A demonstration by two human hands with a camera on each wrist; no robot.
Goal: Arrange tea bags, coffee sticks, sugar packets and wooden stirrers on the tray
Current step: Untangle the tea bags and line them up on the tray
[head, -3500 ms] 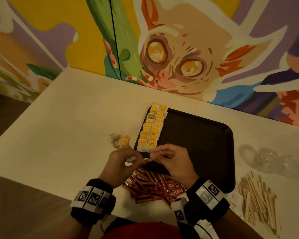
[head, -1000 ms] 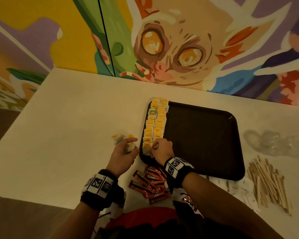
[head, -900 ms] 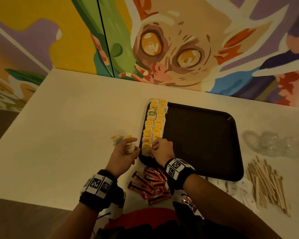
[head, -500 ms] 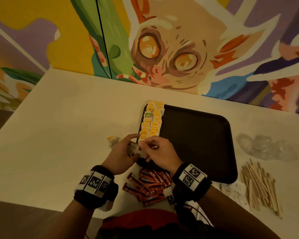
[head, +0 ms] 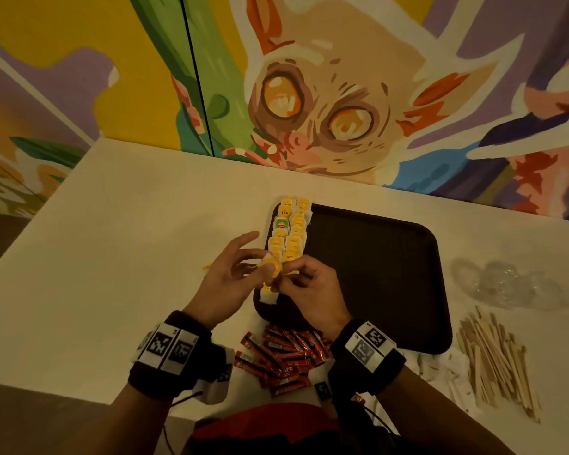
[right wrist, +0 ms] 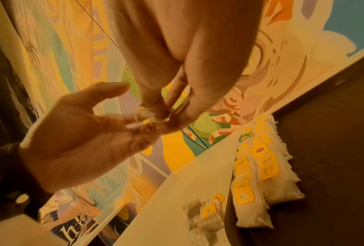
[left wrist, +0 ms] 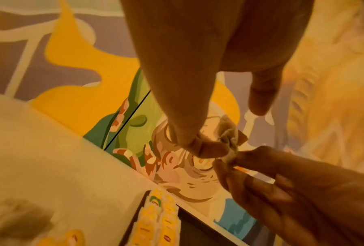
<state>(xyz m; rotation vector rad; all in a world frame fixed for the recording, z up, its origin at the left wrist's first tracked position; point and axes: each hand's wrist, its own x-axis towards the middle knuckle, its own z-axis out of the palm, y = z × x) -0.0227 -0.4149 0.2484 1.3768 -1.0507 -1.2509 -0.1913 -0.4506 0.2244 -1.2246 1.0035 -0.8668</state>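
I hold one tea bag point(head: 271, 269) with a yellow tag above the near-left corner of the dark tray point(head: 375, 274). My left hand point(head: 243, 267) pinches it with thumb and a finger, the index finger held out straight. My right hand point(head: 296, 274) pinches the same bag from the right. In the left wrist view the crumpled tea bag point(left wrist: 229, 143) sits between both hands' fingertips. The right wrist view shows its string point(right wrist: 147, 114) at my right fingertips. Two rows of tea bags point(head: 289, 228) line the tray's left edge. A few loose tea bags point(right wrist: 208, 213) lie on the table beside it.
Red coffee sticks point(head: 283, 356) lie heaped at the table's near edge, below the tray. Wooden stirrers point(head: 496, 359) are piled at the right, white sugar packets point(head: 440, 369) beside them. Crumpled clear plastic point(head: 506, 287) lies right of the tray. A painted wall stands behind the table.
A second ago my right hand was down at the rows' near end and my left on the loose bags. Both hands have since lifted and joined on one tea bag.
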